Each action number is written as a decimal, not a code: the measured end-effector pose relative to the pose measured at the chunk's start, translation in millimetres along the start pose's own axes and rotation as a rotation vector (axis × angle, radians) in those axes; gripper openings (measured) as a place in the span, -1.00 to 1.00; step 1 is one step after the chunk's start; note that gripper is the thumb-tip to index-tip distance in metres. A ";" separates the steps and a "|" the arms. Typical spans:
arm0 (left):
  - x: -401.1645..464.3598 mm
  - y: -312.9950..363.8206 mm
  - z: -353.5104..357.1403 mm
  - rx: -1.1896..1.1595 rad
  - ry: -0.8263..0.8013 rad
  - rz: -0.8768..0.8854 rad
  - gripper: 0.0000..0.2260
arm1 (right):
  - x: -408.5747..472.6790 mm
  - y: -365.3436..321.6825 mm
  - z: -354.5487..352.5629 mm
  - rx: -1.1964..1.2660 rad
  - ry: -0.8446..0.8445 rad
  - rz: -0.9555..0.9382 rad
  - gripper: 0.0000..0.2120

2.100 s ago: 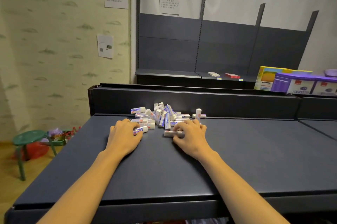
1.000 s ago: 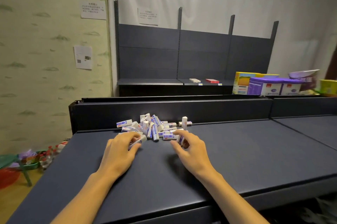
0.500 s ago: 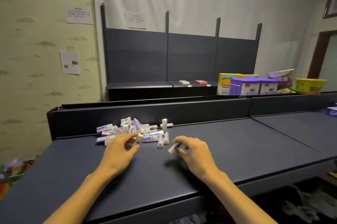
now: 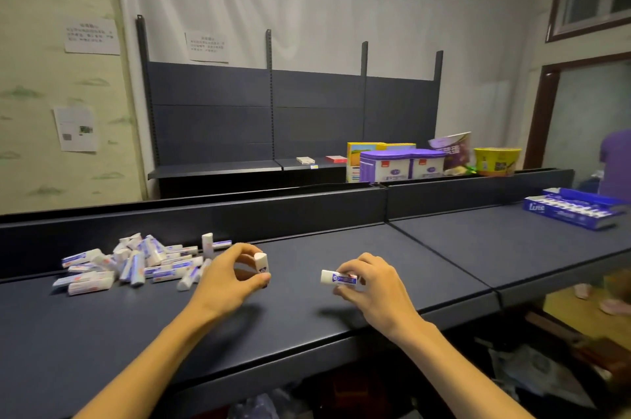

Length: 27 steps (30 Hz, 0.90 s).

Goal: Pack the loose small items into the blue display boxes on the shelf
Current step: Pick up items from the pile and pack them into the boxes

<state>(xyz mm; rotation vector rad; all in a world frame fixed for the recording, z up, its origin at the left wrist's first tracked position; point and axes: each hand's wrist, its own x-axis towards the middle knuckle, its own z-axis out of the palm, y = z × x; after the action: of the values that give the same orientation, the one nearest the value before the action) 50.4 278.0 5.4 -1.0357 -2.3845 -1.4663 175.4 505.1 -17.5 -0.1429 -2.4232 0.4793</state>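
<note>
A heap of small white erasers with blue and purple sleeves [image 4: 136, 263] lies at the left of the dark shelf [image 4: 341, 316]. My left hand [image 4: 227, 278] pinches one eraser [image 4: 261, 263] upright just above the shelf. My right hand [image 4: 372, 289] holds another eraser [image 4: 338, 278] lying sideways between its fingertips. A blue display box [image 4: 573, 212] holding rows of erasers sits far right on the neighbouring shelf panel, well away from both hands.
A raised back rail [image 4: 239, 210] runs behind the shelf. Beyond it stand purple tubs [image 4: 403, 166], a yellow box [image 4: 355, 154] and a yellow bowl [image 4: 496, 160]. A person in purple [image 4: 616, 162] stands at the far right. Bags lie on the floor below.
Both hands have lifted from the heap, each with one eraser, and moved right. My view has turned right, bringing the blue display box into sight.
</note>
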 end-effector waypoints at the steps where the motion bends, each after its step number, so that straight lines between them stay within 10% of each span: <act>1: 1.7 8.0 13.4 0.002 -0.005 0.001 -0.76 | -4.2 12.5 -10.9 -0.006 -0.004 0.011 -0.76; 27: 89.0 168.9 324.9 0.115 -0.252 0.281 -0.75 | -52.6 314.0 -220.0 -0.105 -0.079 0.205 -0.70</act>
<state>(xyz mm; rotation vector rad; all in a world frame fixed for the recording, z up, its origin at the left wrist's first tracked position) 159.3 638.8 4.3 -1.5303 -2.3246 -1.1487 348.2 851.2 -7.8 -0.4282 -2.5244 0.4552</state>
